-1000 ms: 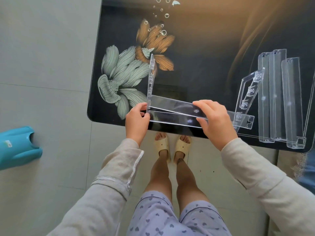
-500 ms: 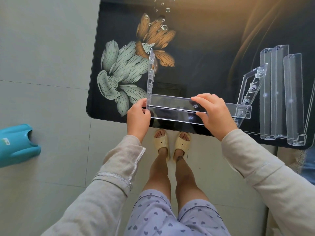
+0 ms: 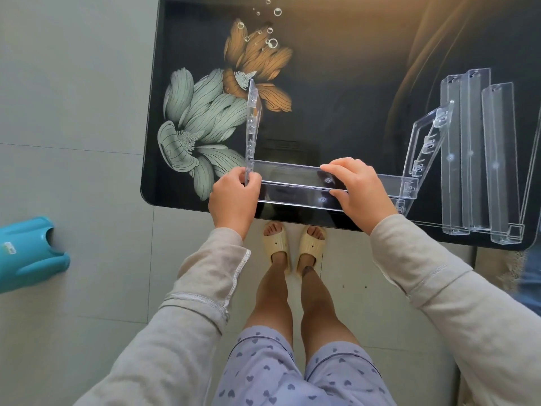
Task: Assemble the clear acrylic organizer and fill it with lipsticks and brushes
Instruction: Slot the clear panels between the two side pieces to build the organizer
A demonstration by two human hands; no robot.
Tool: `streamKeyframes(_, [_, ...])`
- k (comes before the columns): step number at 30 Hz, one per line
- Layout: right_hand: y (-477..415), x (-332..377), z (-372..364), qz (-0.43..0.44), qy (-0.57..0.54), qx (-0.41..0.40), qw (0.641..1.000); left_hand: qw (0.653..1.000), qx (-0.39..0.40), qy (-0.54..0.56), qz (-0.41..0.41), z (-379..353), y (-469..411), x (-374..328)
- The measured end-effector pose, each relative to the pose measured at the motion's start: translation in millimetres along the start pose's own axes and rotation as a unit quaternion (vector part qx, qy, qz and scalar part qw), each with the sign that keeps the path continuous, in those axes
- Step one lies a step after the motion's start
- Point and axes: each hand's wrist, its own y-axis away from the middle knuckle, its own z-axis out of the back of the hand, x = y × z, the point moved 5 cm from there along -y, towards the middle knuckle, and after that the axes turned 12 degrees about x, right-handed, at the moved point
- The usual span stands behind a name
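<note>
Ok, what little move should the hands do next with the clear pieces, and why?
Probably push the long tray leftward into the upright side panel until it seats. The left hand pinches the corner where the two meet, and the right hand grips the tray farther along, so that joint looks like the one being fitted.
</note>
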Motion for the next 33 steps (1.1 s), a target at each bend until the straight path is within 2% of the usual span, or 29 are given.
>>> streamKeyframes(5, [-1,-4,-1,0.002,-0.006,-0.005,1.0,0.995,-0.015,-0.092,0.035,1,-14,-9])
streamKeyframes(9, [1,-5,-4,0.006,-0.011,-0.013,1.0,0.991,-0.019,-0.132,0.015,-1,-18,-12])
streamKeyframes(11, [8,-6,-1,0.004,-0.028,-0.044,0.999,0.989,-0.019,-0.143,0.003,-2,-17,-12])
streamKeyframes(12, [14,-8,4,-0.003,-0.053,-0.079,0.995,0.989,-0.021,-0.145,-0.001,-3,-17,-11])
streamKeyframes(14, [34,-18,16,-0.036,-0.12,-0.199,0.972,0.988,-0.024,-0.15,-0.009,-4,-17,-11])
streamKeyframes(16, [58,-37,26,-0.094,-0.178,-0.332,0.922,0.987,-0.029,-0.157,-0.016,-5,-17,-13])
streamKeyframes(18, [76,-60,28,-0.193,-0.236,-0.397,0.866,0.986,-0.034,-0.164,-0.021,-5,-15,-15])
streamKeyframes(20, [82,-83,20,-0.294,-0.307,-0.37,0.826,0.985,-0.039,-0.167,-0.026,-6,-14,-16])
streamKeyframes(22, [79,-101,6,-0.352,-0.349,-0.287,0.82,0.985,-0.04,-0.164,-0.028,-6,-14,-16])
streamKeyframes(24, [75,-105,0,-0.351,-0.349,-0.238,0.836,0.986,-0.043,-0.161,-0.031,-6,-14,-15])
streamKeyframes(27, [72,-102,1,-0.331,-0.329,-0.239,0.851,0.986,-0.045,-0.158,-0.034,-7,-13,-15])
streamKeyframes(33, [65,-104,5,-0.348,-0.266,-0.221,0.871,0.986,-0.056,-0.154,-0.036,-9,-13,-12])
